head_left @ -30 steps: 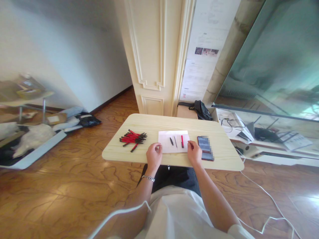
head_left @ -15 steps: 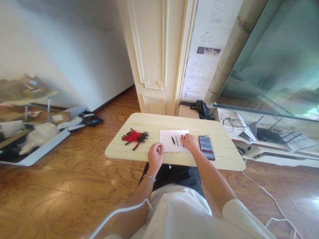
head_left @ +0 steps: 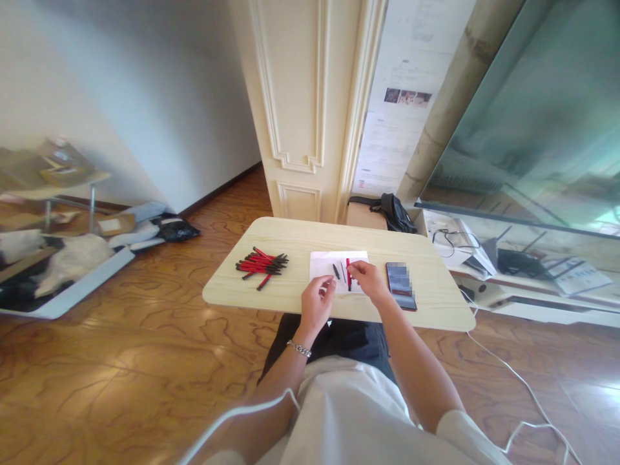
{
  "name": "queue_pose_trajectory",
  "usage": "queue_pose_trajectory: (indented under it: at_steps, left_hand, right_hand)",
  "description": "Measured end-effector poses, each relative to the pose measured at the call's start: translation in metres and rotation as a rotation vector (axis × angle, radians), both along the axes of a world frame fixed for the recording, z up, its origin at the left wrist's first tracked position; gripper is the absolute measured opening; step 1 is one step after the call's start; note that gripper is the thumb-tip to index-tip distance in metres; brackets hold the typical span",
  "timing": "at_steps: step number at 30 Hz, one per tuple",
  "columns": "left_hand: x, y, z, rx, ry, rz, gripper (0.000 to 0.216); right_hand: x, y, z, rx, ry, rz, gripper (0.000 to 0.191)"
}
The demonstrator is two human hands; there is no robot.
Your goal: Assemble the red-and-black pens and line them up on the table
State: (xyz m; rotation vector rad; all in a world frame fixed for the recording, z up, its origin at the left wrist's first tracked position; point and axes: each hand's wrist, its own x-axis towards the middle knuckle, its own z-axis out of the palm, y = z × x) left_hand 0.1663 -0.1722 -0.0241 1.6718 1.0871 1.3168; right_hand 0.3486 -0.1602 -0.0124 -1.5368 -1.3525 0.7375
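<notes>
A sheet of white paper (head_left: pixel 322 261) lies on the pale wooden table (head_left: pixel 436 310). On it are a short black pen part (head_left: pixel 336 272) and a thin dark refill (head_left: pixel 343 272). My right hand (head_left: pixel 368 279) pinches a red pen barrel (head_left: pixel 349 274) with a dark lower end, held over the paper's right side. Small dark bits by those fingers are partly covered. At the paper's front edge my left hand (head_left: pixel 317 300) has its fingers loosely curved and apart, with nothing visible in it. A pile of red and black pens (head_left: pixel 261 263) lies further left.
Right of the paper lies a phone (head_left: pixel 401 286), partly blurred out. A black bag (head_left: pixel 397 213) sits beyond the table's far edge. On the right, a low white cabinet (head_left: pixel 542 313) carries a router (head_left: pixel 520 261). A white cable (head_left: pixel 504 368) runs along the floor.
My left hand has moved right, nearer the right hand, and its fingers have spread. The red barrel has shifted slightly left in my right hand and more of it shows.
</notes>
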Motion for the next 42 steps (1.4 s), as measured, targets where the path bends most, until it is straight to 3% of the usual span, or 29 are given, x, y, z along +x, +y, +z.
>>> queue_pose_trajectory:
  at_steps: [3,6,9,12,17,25,29,36,42]
  left_hand:
    - [0.014,-0.005,0.003,-0.098,-0.129,-0.177,0.031]
    - [0.019,-0.004,0.0,-0.165,-0.219,-0.256,0.032]
    - [0.019,0.0,-0.007,-0.201,-0.276,-0.241,0.033]
    - [0.018,0.004,-0.015,-0.218,-0.31,-0.214,0.035]
    - [0.018,0.003,-0.022,-0.203,-0.292,-0.147,0.034]
    - [0.016,-0.001,-0.016,-0.173,-0.206,-0.15,0.033]
    - [0.017,0.0,-0.017,-0.16,-0.197,-0.148,0.032]
    - [0.018,-0.001,-0.02,-0.183,-0.235,-0.205,0.035]
    - [0.019,-0.002,-0.018,-0.192,-0.248,-0.189,0.035]
  right_hand:
    - [-0.018,-0.02,0.001,0.051,0.137,0.098,0.035]
    - [-0.022,-0.028,0.004,0.045,0.162,0.125,0.035]
    - [-0.008,-0.02,0.006,0.07,0.076,0.013,0.033]
    - [0.011,-0.004,0.005,0.052,-0.173,-0.138,0.027]
    - [0.015,0.016,-0.003,-0.161,-0.53,-0.11,0.022]
    - [-0.001,0.024,-0.01,-0.246,-0.705,-0.164,0.025]
    - [0.0,0.019,-0.007,-0.174,-0.629,-0.174,0.023]
    - [-0.002,0.0,0.02,0.027,-0.136,-0.011,0.021]
    - [-0.01,-0.014,0.047,0.069,-0.206,0.037,0.019]
